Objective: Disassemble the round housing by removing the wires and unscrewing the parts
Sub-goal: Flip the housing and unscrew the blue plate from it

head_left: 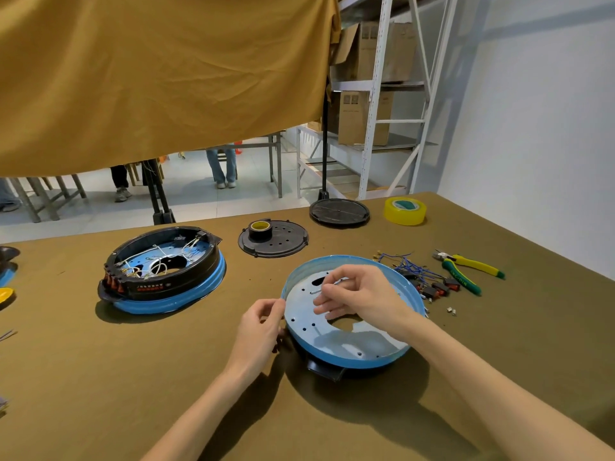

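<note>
My left hand [263, 322] pinched housing [349, 344] rim, tilted | right hand [357, 299] inside, fingers curled on thin metal part [327, 287], lying sideways.

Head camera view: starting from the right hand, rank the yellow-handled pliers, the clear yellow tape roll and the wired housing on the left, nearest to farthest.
From the right hand:
1. yellow-handled pliers, to its right.
2. clear yellow tape roll, beyond it, near the table's far edge.
3. wired housing, far to its left.

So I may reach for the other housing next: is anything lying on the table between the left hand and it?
Nothing visible: bare table cloth lies between the left hand and the wired housing.
</note>
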`<move>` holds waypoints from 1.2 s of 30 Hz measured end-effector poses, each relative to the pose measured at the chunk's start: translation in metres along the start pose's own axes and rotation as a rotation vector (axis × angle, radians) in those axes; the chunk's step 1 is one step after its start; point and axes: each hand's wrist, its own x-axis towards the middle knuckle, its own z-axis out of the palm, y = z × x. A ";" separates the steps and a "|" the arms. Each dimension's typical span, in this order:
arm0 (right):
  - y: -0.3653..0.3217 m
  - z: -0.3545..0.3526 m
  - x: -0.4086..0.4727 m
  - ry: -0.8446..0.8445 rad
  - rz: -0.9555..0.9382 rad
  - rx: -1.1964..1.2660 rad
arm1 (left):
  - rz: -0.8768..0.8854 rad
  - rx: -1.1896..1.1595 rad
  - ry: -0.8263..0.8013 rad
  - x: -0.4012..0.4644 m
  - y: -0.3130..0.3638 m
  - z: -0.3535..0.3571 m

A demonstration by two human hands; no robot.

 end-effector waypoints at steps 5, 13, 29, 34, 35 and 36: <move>0.008 -0.029 -0.024 0.324 -0.131 0.103 | 0.116 0.111 0.026 -0.009 -0.008 0.007; 0.045 -0.109 -0.066 0.757 -0.292 -0.561 | 0.176 0.179 -0.041 -0.012 -0.006 0.010; 0.058 -0.109 -0.056 0.697 -0.116 -0.801 | -0.150 0.275 -0.204 0.015 0.010 0.008; 0.039 -0.072 -0.042 0.508 -0.073 -0.749 | -0.166 0.240 0.021 0.019 0.016 0.004; 0.038 -0.067 -0.042 0.490 -0.061 -0.730 | -0.148 0.225 0.074 0.018 0.018 -0.002; 0.038 -0.061 -0.043 0.485 -0.063 -0.704 | -0.141 0.200 0.115 0.017 0.021 -0.010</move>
